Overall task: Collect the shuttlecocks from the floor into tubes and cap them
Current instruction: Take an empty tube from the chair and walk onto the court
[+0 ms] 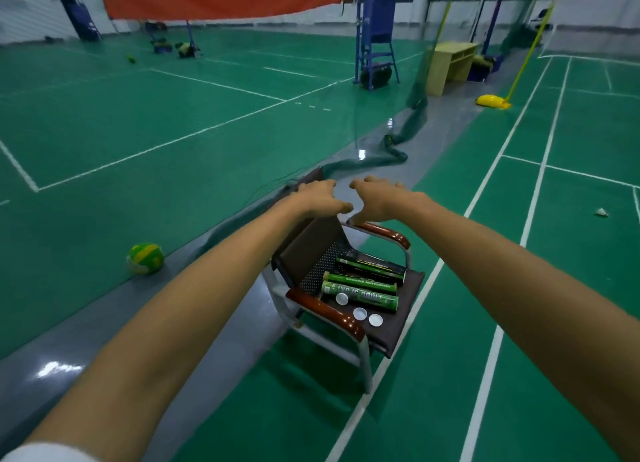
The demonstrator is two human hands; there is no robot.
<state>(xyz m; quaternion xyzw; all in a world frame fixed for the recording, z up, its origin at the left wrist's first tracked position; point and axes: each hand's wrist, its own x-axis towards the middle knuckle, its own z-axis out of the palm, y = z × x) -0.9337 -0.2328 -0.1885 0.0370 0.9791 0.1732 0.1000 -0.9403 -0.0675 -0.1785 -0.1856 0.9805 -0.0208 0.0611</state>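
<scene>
Chair seat (398,326) reachable from above and front. Armrests (329,311) wall both sides, backrest (311,246) blocks the rear. Tubes (360,295) and caps (359,313) crowd it. Net (363,165) trails behind, possibly touching.

Green floor (138,115) with white lines, grey strip (214,340). Dark brown chair (398,326), glossy red-brown armrests (329,311). 3 white caps (360,313) beside green and black tubes (363,297). Green-and-yellow ball (145,257).

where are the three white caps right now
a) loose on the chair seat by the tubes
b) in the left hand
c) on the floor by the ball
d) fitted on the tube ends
a: the three white caps lie loose on the chair seat, right beside the green tubes that rest there.
</scene>
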